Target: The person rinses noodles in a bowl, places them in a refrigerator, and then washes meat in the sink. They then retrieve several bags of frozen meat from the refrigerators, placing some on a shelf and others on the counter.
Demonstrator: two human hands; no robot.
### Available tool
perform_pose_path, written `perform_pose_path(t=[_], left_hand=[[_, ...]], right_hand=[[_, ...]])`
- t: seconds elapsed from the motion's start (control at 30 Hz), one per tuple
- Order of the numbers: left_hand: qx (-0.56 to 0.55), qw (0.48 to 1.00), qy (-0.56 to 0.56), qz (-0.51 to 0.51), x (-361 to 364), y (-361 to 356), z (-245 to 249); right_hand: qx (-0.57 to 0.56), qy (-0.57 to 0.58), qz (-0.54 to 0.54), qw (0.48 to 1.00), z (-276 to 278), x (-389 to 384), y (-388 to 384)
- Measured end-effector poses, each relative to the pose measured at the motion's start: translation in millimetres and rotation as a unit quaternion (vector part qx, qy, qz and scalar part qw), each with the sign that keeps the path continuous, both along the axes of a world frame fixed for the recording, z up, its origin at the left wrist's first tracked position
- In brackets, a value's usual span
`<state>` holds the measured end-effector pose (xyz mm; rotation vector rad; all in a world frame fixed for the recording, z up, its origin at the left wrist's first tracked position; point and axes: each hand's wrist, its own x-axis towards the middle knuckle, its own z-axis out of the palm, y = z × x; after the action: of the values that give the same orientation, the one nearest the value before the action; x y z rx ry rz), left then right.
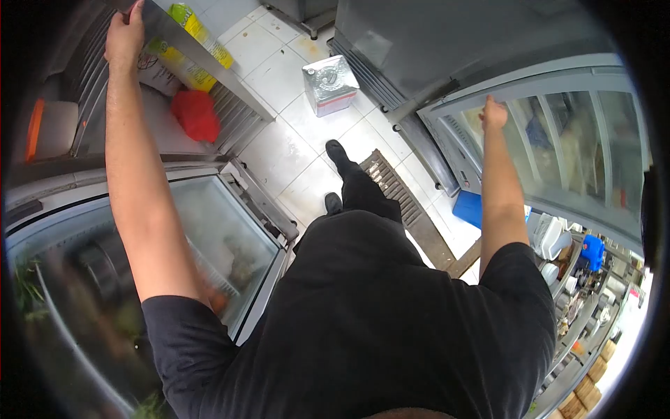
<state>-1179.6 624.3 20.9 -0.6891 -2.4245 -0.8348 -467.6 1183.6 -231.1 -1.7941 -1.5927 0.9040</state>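
My left hand [125,38] is stretched far forward, at the edge of a steel counter [241,94]. Its fingers are closed, and a small reddish bit shows by the fingertips, too small to name. My right hand [493,114] reaches forward on the other side, closed, in front of a glass fridge door [586,133]. Whether it grips anything there is hidden. Under the counter, near my left arm, lie a red bag [195,115] and yellow-green packages [188,70].
A square metal tin [331,84] stands on the white tiled floor [269,91] ahead. A floor grate [391,181] runs beside my feet. A glass-topped fridge [223,230] is below my left arm; crowded shelves [579,307] and a blue box [469,208] are at the right.
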Motion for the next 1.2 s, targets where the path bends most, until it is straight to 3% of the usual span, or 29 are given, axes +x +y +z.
perform_pose_path(t=[0.03,0.1,0.17,0.23,0.27,0.3,0.37,0.4,0.43,0.47,0.5,0.53,0.57,0.6,0.63,0.7,0.8,0.87,0.9,1.0,1.03,1.1,1.13,1.17,1.2], left_hand=[[0.007,1.0,0.01,-0.006,3.4,1.0,-1.5],[0.013,1.0,-0.019,-0.022,35.6,6.1,13.3],[0.011,0.998,-0.045,-0.05,69.0,13.5,30.0],[0.075,0.996,-0.026,-0.038,67.3,20.1,19.8],[0.107,0.994,-0.017,-0.035,63.3,19.7,12.6],[0.072,0.996,0.008,-0.045,56.7,10.1,8.0],[0.056,0.998,-0.017,-0.014,52.5,8.4,5.1],[0.125,0.987,0.004,-0.102,40.7,8.3,-5.4],[0.114,0.99,-0.004,-0.084,41.7,9.4,-3.6],[0.129,0.989,-0.007,-0.073,48.7,13.0,-1.5],[0.163,0.984,-0.063,-0.022,51.3,10.8,-0.2],[0.198,0.973,-0.117,0.029,53.9,8.7,1.0],[0.195,0.972,-0.077,0.107,53.4,9.1,0.4],[0.19,0.974,-0.111,0.059,38.6,-20.3,-2.5],[0.119,0.972,-0.103,0.173,36.8,-30.4,-1.2],[0.15,0.959,-0.045,0.238,44.3,-11.7,2.4],[0.236,0.945,0.005,0.228,56.3,0.2,2.3],[0.218,0.938,0.045,0.265,58.6,27.8,1.1],[0.217,0.937,0.044,0.272,60.9,26.0,4.7],[0.252,0.931,0.059,0.256,71.1,-0.4,14.7],[0.273,0.931,0.071,0.232,72.8,-17.0,17.5],[0.262,0.96,-0.061,0.076,86.2,-41.2,33.2],[0.254,0.958,-0.133,0.007,93.0,-53.0,41.1],[0.268,0.953,-0.142,-0.005,95.7,-46.4,38.2],[0.244,0.962,-0.041,0.112,92.6,-29.2,29.6]], right_hand=[[0.013,-0.041,0.016,0.999,-7.6,2.3,26.3],[-0.002,0.028,-0.015,0.999,-7.6,-4.6,61.0],[0.053,0.063,-0.077,0.994,-12.9,-14.1,80.3],[0.099,0.057,-0.123,0.986,-59.6,1.5,133.7],[0.107,0.082,-0.157,0.978,-43.9,-19.1,105.4],[0.114,0.104,-0.192,0.969,-19.5,-41.5,69.8],[0.257,-0.172,-0.194,0.931,-83.3,-45.9,65.9],[0.255,-0.202,-0.119,0.938,-138.4,-37.5,67.2],[0.253,-0.232,-0.044,0.938,-201.8,-29.3,62.6],[0.108,-0.156,0.009,0.982,-259.9,-30.9,49.1],[-0.134,0.075,0.026,0.988,-301.9,-55.4,4.3],[-0.27,0.148,0.131,0.942,-309.1,-93.9,-48.0],[-0.375,0.108,0.108,0.915,-308.1,-161.1,-93.5],[-0.432,0.136,0.119,0.884,-333.9,-206.4,-114.7],[-0.442,0.072,0.124,0.886,-327.5,-275.8,-135.3],[-0.446,0.102,0.149,0.876,-371.6,-365.2,-148.3],[-0.46,0.109,0.08,0.877,-484.2,-446.7,-133.9],[-0.45,0.115,-0.009,0.886,-580.0,-468.9,-115.9],[-0.402,0.01,-0.018,0.915,-616.6,-475.5,-115.9],[-0.365,-0.153,0.009,0.918,-526.7,-506.1,-116.9],[-0.353,-0.141,0.074,0.922,-546.0,-498.5,-113.4],[-0.32,-0.108,0.199,0.92,-585.3,-483.4,-106.9],[-0.338,-0.092,0.189,0.917,-582.8,-488.6,-106.5],[-0.378,-0.05,0.148,0.913,-582.2,-488.6,-106.0],[-0.414,-0.012,0.11,0.903,-582.7,-486.7,-105.5]])
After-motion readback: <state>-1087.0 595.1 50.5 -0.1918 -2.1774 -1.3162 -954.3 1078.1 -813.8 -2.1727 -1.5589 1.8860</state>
